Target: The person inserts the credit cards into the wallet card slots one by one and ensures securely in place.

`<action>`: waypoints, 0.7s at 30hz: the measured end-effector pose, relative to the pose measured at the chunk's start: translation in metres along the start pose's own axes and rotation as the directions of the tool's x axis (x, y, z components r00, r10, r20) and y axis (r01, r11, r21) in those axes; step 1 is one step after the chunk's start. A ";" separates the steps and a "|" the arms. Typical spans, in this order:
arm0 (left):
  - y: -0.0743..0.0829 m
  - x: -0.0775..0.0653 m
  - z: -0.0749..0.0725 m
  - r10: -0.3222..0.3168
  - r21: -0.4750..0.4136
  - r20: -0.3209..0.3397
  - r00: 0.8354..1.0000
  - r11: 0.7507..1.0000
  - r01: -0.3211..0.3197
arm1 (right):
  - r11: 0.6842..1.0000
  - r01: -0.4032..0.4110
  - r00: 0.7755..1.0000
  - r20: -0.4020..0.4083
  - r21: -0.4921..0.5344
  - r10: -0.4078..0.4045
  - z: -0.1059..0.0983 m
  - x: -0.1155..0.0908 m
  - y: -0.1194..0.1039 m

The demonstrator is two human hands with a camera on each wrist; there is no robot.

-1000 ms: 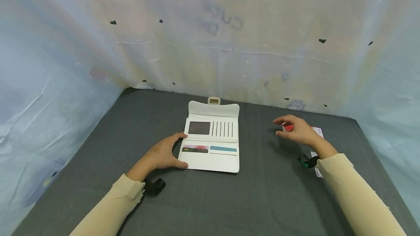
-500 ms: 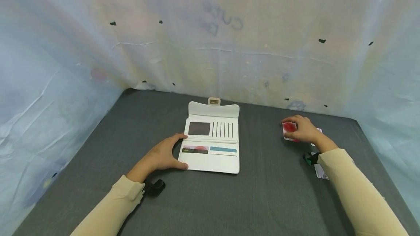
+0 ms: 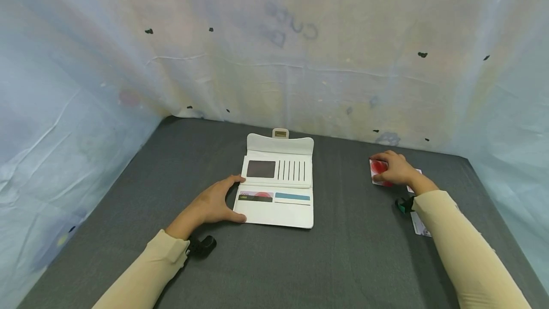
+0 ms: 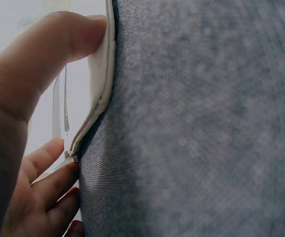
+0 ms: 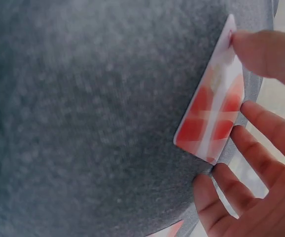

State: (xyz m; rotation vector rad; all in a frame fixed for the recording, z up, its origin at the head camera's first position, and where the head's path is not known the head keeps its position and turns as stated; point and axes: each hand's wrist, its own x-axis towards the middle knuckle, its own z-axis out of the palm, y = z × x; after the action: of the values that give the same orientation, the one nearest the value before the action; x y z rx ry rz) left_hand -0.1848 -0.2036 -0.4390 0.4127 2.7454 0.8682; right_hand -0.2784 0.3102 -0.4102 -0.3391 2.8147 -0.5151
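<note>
An unfolded white wallet (image 3: 274, 216) lies on the dark cloth. Its lower slots hold a pink-and-black card (image 3: 256, 197) and a blue-banded card (image 3: 292, 196). My left hand (image 3: 213, 200) rests at its left side, thumb on the front corner and fingertips at the fold; the left wrist view shows the thumb on the wallet's surface (image 4: 95, 74). Over at the right, my right hand (image 3: 395, 169) pinches a red-and-white card (image 5: 209, 113) by its edges, thumb at one end and fingers along another edge. The card lies on or very close to the cloth.
Partly hidden by the right forearm, a pale card (image 3: 419, 226) lies on the cloth (image 3: 326, 261). Another card (image 3: 410, 189) shows beside the right wrist. Pale plastic sheeting (image 3: 274, 80) rises behind the table and at both sides.
My right hand has moved slightly to the right and down onto the red-and-white card, with thumb and fingers now at its edges. The left hand and the wallet have stayed in place.
</note>
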 end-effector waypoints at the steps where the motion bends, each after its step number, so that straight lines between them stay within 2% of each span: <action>1: 0.000 0.000 0.000 -0.003 0.000 0.001 1.000 1.000 0.003 | 1.000 -0.003 1.000 0.004 0.001 0.003 0.000 0.001 0.001; 10: -0.001 0.000 -0.001 -0.015 0.008 0.008 1.000 1.000 0.015 | 1.000 0.005 1.000 0.018 0.006 -0.005 -0.001 0.003 0.000; 21: 0.000 -0.002 -0.001 -0.029 0.011 0.014 0.999 1.000 0.029 | 0.997 0.019 1.000 -0.020 0.072 -0.018 -0.005 -0.002 -0.002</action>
State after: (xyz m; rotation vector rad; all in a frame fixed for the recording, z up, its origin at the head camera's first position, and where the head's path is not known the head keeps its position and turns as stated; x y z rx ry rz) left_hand -0.1837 -0.2052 -0.4379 0.3782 2.7373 0.8409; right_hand -0.2776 0.3101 -0.4045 -0.3477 2.8058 -0.6256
